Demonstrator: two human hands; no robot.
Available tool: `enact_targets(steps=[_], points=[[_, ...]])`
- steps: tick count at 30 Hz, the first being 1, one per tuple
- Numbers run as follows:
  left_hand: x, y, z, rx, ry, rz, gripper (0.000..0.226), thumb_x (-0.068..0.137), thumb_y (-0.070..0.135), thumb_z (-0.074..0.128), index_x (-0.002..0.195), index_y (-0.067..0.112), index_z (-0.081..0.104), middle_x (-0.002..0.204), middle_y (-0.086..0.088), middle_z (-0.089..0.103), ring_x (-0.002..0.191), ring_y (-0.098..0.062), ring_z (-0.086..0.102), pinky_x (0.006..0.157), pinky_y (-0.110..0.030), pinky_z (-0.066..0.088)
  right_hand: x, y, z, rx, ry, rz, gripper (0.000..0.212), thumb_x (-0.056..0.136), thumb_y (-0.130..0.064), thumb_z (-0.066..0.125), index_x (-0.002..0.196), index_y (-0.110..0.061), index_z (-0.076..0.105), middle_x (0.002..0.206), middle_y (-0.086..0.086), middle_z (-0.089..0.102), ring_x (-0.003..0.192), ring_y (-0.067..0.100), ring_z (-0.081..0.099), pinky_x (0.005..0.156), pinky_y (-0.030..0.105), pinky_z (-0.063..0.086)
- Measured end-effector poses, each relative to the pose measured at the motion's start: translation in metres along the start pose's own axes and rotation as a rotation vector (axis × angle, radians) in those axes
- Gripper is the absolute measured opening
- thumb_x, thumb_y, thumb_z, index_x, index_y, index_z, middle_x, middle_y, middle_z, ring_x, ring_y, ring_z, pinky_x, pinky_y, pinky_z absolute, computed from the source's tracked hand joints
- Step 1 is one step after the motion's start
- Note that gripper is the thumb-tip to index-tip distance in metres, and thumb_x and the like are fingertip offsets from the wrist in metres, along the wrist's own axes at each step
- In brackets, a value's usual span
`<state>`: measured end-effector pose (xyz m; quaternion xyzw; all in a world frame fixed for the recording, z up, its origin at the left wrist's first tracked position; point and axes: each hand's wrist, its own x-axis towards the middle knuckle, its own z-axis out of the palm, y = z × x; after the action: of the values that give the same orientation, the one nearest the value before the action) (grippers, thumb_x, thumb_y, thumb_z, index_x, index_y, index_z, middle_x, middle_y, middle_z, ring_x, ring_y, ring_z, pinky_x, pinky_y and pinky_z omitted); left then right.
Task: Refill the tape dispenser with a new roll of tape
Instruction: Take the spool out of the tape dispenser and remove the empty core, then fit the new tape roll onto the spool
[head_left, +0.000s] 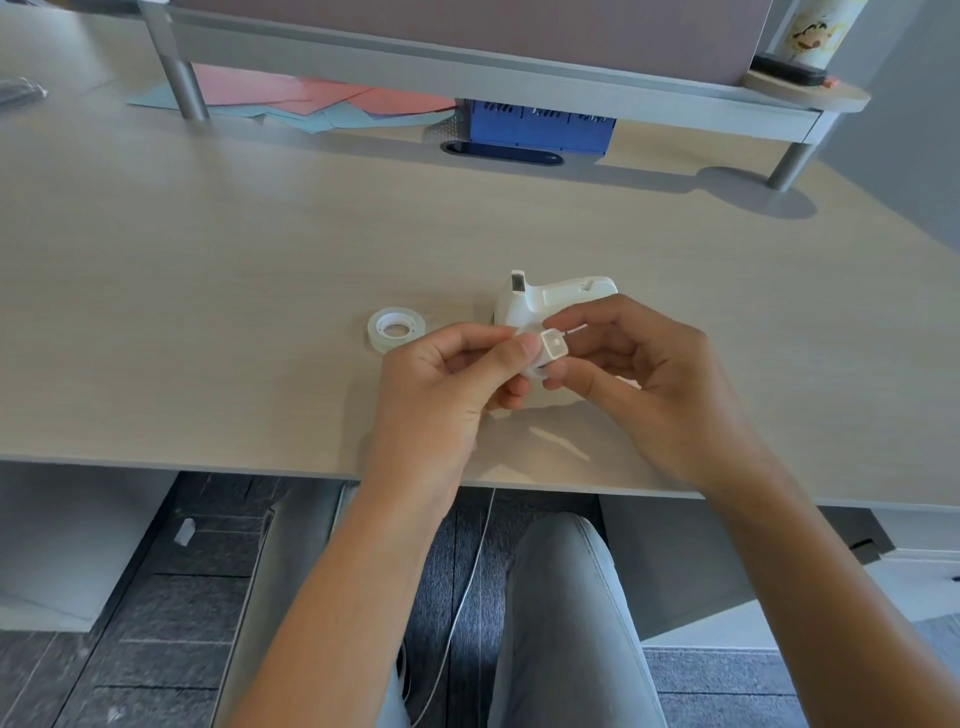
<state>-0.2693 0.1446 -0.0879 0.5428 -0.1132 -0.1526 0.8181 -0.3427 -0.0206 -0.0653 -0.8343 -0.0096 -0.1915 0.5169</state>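
We hold a small white hub piece between both hands, above the desk not far from its near edge; the left hand pinches it from the left with thumb and forefinger closed on it, and the right hand pinches it from the right, its fingers closed on the same piece; its squarish end cap faces up toward the camera, so its long axis seems to run down and away from us, though the fingers hide the lower part. The white tape dispenser stands on the desk just behind our hands, toward the far edge, its cutter end pointing up and its long body running to the right. The new roll of tape lies flat on the desk, to the left of the left hand and just beside it, apart from the dispenser; the left hand is clearly the nearer one. We judge that the hub must next go into the hole of the roll, so the move goes leftward.
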Motion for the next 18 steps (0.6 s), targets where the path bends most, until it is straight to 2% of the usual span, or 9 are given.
enact_targets(steps=[3, 5, 8, 10, 13, 18], points=[[-0.002, 0.002, 0.006, 0.076, 0.042, 0.009, 0.013, 0.087, 0.007, 0.079, 0.097, -0.002, 0.079, 0.067, -0.008, 0.074, 0.058, -0.018, 0.067, 0.061, -0.029, 0.057, -0.003, 0.000, 0.001, -0.057, 0.045, -0.044, 0.019, 0.093, -0.013, 0.076, 0.109, -0.020, 0.070, 0.106, -0.005, 0.077, 0.096, 0.017, 0.076, 0.086, 0.033, 0.060], [-0.004, 0.001, 0.006, 0.170, 0.086, 0.042, 0.015, 0.088, 0.009, 0.079, 0.101, 0.002, 0.079, 0.069, -0.008, 0.075, 0.058, -0.018, 0.068, 0.061, -0.031, 0.059, -0.005, 0.002, 0.004, -0.022, 0.112, -0.030, 0.014, 0.095, -0.011, 0.074, 0.105, -0.017, 0.068, 0.106, -0.005, 0.075, 0.099, 0.011, 0.073, 0.086, 0.031, 0.059], [-0.008, -0.004, 0.000, 0.423, 0.171, 0.136, 0.014, 0.087, 0.015, 0.082, 0.101, 0.015, 0.078, 0.068, 0.002, 0.077, 0.054, -0.009, 0.069, 0.059, -0.030, 0.061, -0.003, 0.005, 0.008, 0.079, 0.242, 0.062, 0.010, 0.094, -0.010, 0.075, 0.097, -0.013, 0.067, 0.091, -0.009, 0.076, 0.083, 0.006, 0.073, 0.079, 0.032, 0.061], [-0.012, -0.003, -0.002, 0.615, 0.214, 0.208, 0.011, 0.085, 0.021, 0.084, 0.094, 0.020, 0.077, 0.069, 0.009, 0.076, 0.059, -0.004, 0.070, 0.063, -0.023, 0.059, 0.000, 0.007, 0.011, 0.071, 0.276, 0.100, 0.010, 0.095, -0.011, 0.074, 0.103, -0.012, 0.068, 0.089, -0.006, 0.074, 0.078, 0.011, 0.072, 0.078, 0.041, 0.061], [-0.014, 0.001, -0.002, 0.829, 0.224, 0.270, 0.012, 0.085, 0.027, 0.082, 0.092, 0.019, 0.077, 0.068, 0.013, 0.070, 0.067, -0.012, 0.071, 0.070, -0.029, 0.057, 0.004, 0.005, 0.018, 0.031, 0.269, 0.136, 0.017, 0.098, -0.016, 0.070, 0.115, -0.017, 0.073, 0.091, -0.002, 0.074, 0.085, 0.019, 0.074, 0.081, 0.046, 0.062], [-0.012, 0.006, -0.003, 1.024, 0.174, 0.359, 0.023, 0.089, 0.033, 0.078, 0.098, 0.012, 0.078, 0.075, -0.006, 0.078, 0.070, -0.027, 0.072, 0.070, -0.041, 0.058, 0.013, -0.001, 0.033, 0.051, 0.270, 0.197, 0.014, 0.097, -0.020, 0.071, 0.110, -0.017, 0.078, 0.088, -0.005, 0.076, 0.085, 0.015, 0.074, 0.082, 0.038, 0.062]])
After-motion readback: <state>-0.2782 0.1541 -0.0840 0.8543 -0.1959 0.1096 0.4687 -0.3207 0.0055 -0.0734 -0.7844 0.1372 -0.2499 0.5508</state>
